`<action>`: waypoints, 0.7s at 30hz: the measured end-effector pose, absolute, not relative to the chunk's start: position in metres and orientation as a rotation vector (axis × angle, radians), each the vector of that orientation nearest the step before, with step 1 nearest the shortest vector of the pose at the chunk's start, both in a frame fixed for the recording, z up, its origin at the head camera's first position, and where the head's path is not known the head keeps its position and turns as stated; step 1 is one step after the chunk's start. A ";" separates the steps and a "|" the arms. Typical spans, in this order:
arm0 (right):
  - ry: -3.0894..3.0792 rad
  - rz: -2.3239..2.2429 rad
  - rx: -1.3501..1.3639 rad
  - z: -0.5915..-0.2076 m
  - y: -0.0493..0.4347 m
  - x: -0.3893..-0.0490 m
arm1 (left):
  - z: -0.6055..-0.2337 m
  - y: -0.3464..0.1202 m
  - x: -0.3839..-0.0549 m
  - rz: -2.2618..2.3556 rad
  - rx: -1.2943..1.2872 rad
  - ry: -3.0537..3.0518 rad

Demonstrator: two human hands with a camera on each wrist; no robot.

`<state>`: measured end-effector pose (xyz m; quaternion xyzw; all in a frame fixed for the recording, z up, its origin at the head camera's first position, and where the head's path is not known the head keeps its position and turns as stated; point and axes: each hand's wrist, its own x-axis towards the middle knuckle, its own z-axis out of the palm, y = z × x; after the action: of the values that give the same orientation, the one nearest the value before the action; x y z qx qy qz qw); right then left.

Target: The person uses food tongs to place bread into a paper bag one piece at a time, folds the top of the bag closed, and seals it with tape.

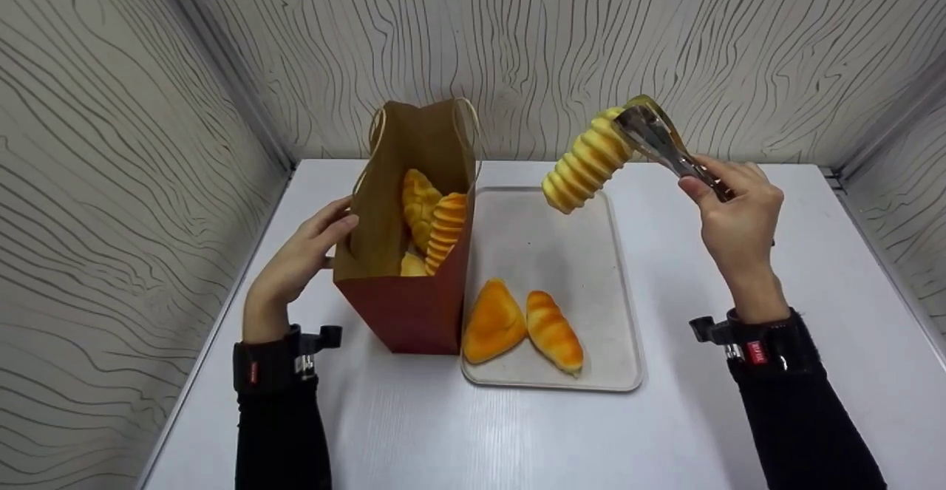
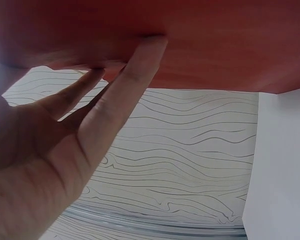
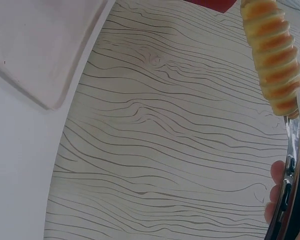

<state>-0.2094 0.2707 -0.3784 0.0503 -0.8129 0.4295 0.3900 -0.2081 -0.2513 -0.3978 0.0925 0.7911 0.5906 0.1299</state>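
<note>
My left hand [image 1: 299, 253] is at the left side of a red paper bag [image 1: 406, 312], its fingers extended against the wall near the rim. In the left wrist view, a fingertip presses on the red paper. Inside the bag lie a yellow croissant [image 1: 420, 205], a ridged bread roll [image 1: 446, 228] and part of another bread piece. My right hand [image 1: 743, 213] grips metal tongs [image 1: 658, 135]. Their tips clamp the end of another ridged bread roll [image 1: 584, 165], which hangs tilted in the air over the far end of the tray.
A pale tray [image 1: 624, 327] lies right of the bag. On its near end sit a triangular bun [image 1: 495, 324] and a long striped bread [image 1: 554, 331]. Twine handles [image 1: 473, 124] stick up from the bag. Wood-patterned panels [image 1: 517, 46] enclose the white table [image 1: 414, 431].
</note>
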 end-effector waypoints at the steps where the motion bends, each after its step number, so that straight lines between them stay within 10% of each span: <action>1: -2.063 1.090 0.133 -0.379 0.270 -0.210 | -0.398 -0.251 -0.208 1.717 0.267 2.297; 21: -1.989 1.126 0.272 -0.367 0.242 -0.211 | -0.399 -0.252 -0.206 1.728 0.278 2.281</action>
<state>-0.2107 0.2418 -0.3671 0.1080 -0.7890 0.4468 0.4077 -0.2063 -0.2521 -0.3989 0.0958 0.7862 0.5959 0.1329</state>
